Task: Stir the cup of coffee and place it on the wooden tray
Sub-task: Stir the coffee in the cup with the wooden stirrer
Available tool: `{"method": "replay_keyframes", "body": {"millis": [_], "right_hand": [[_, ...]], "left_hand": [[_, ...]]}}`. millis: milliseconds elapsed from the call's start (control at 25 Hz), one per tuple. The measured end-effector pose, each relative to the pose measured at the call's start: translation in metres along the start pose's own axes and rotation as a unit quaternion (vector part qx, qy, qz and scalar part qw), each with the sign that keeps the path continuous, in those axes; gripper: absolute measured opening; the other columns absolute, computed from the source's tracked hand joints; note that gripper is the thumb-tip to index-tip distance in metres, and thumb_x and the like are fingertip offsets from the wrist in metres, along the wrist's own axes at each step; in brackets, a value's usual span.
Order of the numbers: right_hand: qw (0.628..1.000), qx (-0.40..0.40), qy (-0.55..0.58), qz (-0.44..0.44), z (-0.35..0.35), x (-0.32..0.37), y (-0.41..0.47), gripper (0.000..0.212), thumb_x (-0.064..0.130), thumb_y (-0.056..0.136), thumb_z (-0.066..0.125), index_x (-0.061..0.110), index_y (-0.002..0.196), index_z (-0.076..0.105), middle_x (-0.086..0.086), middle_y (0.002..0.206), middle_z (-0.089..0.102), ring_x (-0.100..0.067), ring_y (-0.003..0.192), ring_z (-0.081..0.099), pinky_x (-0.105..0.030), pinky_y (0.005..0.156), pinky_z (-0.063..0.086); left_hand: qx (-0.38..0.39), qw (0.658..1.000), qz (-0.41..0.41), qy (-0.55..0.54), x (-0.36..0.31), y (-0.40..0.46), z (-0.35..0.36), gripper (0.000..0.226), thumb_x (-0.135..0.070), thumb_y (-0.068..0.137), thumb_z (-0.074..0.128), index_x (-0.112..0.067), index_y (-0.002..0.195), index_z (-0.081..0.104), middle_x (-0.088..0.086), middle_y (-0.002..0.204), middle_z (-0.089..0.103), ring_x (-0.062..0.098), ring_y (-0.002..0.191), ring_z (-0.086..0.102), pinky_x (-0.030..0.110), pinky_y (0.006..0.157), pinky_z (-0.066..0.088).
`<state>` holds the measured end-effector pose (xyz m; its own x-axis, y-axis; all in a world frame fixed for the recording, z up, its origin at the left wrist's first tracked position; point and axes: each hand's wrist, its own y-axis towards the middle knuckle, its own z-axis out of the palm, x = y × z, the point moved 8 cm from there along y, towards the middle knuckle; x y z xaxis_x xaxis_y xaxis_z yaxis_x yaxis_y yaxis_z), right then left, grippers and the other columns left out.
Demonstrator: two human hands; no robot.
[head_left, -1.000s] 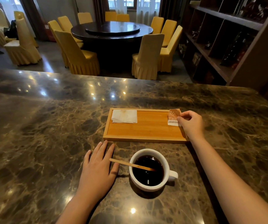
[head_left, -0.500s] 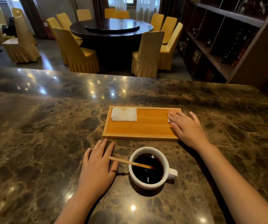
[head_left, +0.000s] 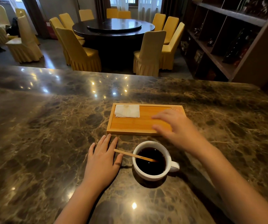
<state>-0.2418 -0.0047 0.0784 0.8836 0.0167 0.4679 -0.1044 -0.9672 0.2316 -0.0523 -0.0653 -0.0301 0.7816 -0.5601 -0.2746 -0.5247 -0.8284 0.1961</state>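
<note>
A white cup (head_left: 152, 176) of dark coffee stands on the marble counter in front of me, its handle pointing right. A thin wooden stir stick (head_left: 130, 155) leans in it, its free end sticking out left over the rim. The wooden tray (head_left: 130, 126) lies just beyond the cup, with a folded white napkin (head_left: 127, 111) at its back left and a small sachet (head_left: 175, 108) at its back right corner. My left hand (head_left: 101, 160) lies flat on the counter left of the cup. My right hand (head_left: 176, 126) hovers blurred over the tray's right end, fingers spread, holding nothing.
The brown marble counter (head_left: 41, 135) stretches wide on all sides. Beyond its far edge are a round dark dining table (head_left: 114, 27) ringed by yellow-covered chairs, and dark shelving (head_left: 227, 38) at the right.
My right hand set the sachet down on the tray's back right corner, let go, and is drawing back toward me and leftward. The left hand, cup and stick have stayed put.
</note>
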Motion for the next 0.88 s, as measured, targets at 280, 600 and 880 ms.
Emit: {"method": "replay_keyframes", "body": {"millis": [280, 600, 880], "right_hand": [[0.982, 0.059, -0.117, -0.133, 0.051, 0.102, -0.016, 0.029, 0.038, 0.084, 0.059, 0.017, 0.103, 0.063, -0.001, 0.102, 0.057, -0.018, 0.097, 0.046, -0.033, 0.08, 0.03], [0.997, -0.031, -0.044, -0.054, 0.031, 0.084, -0.022, 0.012, 0.018, 0.086, 0.06, 0.015, 0.096, 0.067, -0.003, 0.093, 0.067, -0.017, 0.081, 0.059, -0.032, 0.068, 0.05], [0.975, -0.157, 0.093, 0.127, -0.029, 0.004, -0.063, 0.004, 0.016, 0.082, 0.065, 0.017, 0.082, 0.069, 0.003, 0.079, 0.071, -0.008, 0.074, 0.064, -0.031, 0.07, 0.055]], "left_hand": [[0.017, 1.0, 0.017, -0.005, -0.002, 0.0, 0.002, 0.073, -0.05, 0.074, 0.011, -0.018, 0.138, 0.027, 0.01, 0.15, 0.02, 0.02, 0.138, 0.008, 0.048, 0.111, 0.006], [-0.001, 1.0, 0.015, -0.005, -0.002, -0.001, 0.0, 0.061, -0.049, 0.086, 0.019, -0.019, 0.138, 0.029, 0.009, 0.149, 0.026, 0.021, 0.137, 0.013, 0.047, 0.11, 0.009], [0.016, 1.0, 0.014, -0.012, -0.001, 0.0, 0.004, 0.061, -0.048, 0.085, 0.019, -0.021, 0.14, 0.023, 0.007, 0.151, 0.02, 0.019, 0.138, 0.008, 0.046, 0.111, 0.006]]}}
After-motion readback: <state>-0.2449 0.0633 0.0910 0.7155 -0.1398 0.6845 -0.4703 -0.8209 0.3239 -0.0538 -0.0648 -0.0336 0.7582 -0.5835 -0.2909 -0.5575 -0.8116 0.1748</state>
